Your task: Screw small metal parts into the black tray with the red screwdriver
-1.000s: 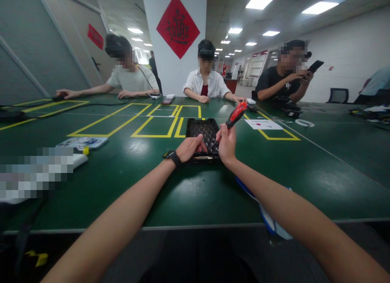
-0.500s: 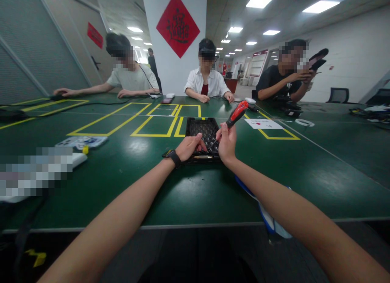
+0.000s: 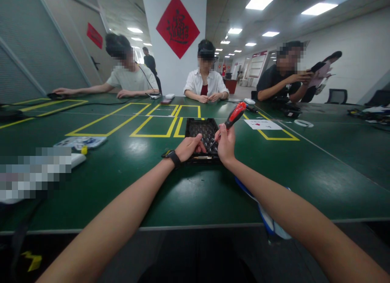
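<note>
A shallow black tray (image 3: 201, 128) lies on the green table in front of me. Many small shiny pieces, too small to name, cover its inside. My left hand (image 3: 189, 148) is at the tray's near left edge, closed over it, with fingertips reaching inside. My right hand (image 3: 227, 145) grips a screwdriver (image 3: 236, 114) low down, near its shaft. Its red and black handle tilts up to the right, and the thin shaft slants down into the tray. The contact at the tip is too small to make out.
Yellow tape outlines (image 3: 152, 135) mark the green table (image 3: 183, 201). A printed sheet (image 3: 263, 124) and a white ring (image 3: 304, 123) lie to the right. A blue-and-white item (image 3: 271, 218) hangs by my right forearm. A flat pale packet (image 3: 81, 142) is at left. Three people sit opposite.
My hands, the tray and the screwdriver stay nearly in place. The person opposite has brought their hands together. Another person behind the right co-worker has come further into view.
</note>
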`<state>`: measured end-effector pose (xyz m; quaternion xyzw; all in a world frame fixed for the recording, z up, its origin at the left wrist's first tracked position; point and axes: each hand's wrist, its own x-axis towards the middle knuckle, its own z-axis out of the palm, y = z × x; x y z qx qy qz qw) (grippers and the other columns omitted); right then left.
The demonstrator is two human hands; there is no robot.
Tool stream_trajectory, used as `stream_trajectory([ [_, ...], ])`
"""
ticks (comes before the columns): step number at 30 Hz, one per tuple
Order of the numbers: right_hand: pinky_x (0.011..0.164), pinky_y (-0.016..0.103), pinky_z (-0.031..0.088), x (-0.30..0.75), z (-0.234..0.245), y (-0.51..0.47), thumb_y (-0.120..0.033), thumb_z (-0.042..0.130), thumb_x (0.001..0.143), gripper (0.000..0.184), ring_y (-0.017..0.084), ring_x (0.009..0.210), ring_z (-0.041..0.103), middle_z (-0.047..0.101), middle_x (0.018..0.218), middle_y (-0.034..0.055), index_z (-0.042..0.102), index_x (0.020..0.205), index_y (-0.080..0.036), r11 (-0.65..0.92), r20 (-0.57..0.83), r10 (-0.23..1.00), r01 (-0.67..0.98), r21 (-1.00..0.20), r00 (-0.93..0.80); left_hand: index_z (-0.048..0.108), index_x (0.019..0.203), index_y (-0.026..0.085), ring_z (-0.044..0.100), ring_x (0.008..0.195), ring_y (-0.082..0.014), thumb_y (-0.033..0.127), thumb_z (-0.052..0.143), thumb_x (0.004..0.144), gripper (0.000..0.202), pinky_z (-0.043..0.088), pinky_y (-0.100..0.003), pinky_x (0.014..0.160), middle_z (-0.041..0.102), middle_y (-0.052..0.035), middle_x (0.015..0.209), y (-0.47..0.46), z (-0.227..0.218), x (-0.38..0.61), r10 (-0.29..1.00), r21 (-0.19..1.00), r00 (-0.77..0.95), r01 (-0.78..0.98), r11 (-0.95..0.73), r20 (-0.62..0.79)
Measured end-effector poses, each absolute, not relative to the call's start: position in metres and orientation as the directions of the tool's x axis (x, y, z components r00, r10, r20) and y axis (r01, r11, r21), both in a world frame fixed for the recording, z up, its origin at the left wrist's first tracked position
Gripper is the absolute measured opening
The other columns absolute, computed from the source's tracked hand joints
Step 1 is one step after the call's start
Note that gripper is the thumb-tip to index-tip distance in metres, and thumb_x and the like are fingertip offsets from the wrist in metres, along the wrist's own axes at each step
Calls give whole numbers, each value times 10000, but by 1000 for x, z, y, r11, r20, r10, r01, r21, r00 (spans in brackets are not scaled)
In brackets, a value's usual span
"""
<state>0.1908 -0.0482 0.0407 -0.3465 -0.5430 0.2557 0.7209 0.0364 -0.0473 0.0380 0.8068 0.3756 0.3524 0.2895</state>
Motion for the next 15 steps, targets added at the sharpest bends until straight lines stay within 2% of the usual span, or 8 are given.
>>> stream_trajectory([
  [4,492,204,316,191,41,-48,-504,378,868,312,69,459,381,406,525,-78,451,890,-202,632,601,738,-4,-775,308,706,716,115,537,587,-115,547,107,899,762,403,-241,624,613,-55,619,-46,34,37,810,722,475,418,-551,343],
  [7,493,202,316,191,42,-48,-498,377,871,303,69,459,377,399,525,-79,452,894,-205,636,597,732,-15,-772,329,702,734,124,534,591,-116,507,95,913,740,400,-245,621,604,-54,626,-44,38,35,799,661,469,469,-585,375],
  [9,496,202,316,191,42,-48,-493,378,872,298,69,464,378,396,528,-79,452,894,-205,635,593,733,-22,-772,335,696,740,136,535,618,-121,488,166,918,661,400,-255,644,602,-52,657,-49,51,34,762,546,486,534,-646,428],
  [11,499,202,319,191,43,-48,-490,379,872,295,70,468,376,391,529,-79,451,893,-205,634,589,734,-30,-773,339,687,711,151,537,670,-132,478,325,892,520,398,-276,705,601,-50,697,-67,70,35,678,375,550,570,-731,486],
  [12,500,203,319,191,43,-48,-490,380,872,295,70,468,374,389,529,-80,451,893,-204,633,587,735,-33,-773,340,683,707,155,538,698,-141,471,382,874,468,397,-288,727,598,-51,698,-83,80,36,644,332,556,563,-757,526],
  [13,499,203,319,191,43,-48,-490,379,872,296,69,468,373,387,529,-80,450,893,-203,633,586,735,-34,-774,341,682,731,160,541,730,-150,455,405,870,428,399,-299,743,602,-54,717,-103,89,37,629,341,523,546,-766,575],
  [15,500,203,318,191,43,-49,-489,378,874,296,69,469,371,384,533,-80,448,896,-203,631,585,736,-32,-775,340,677,816,172,545,755,-154,393,356,904,399,416,-310,738,614,-61,761,-155,99,39,657,501,344,442,-744,671],
])
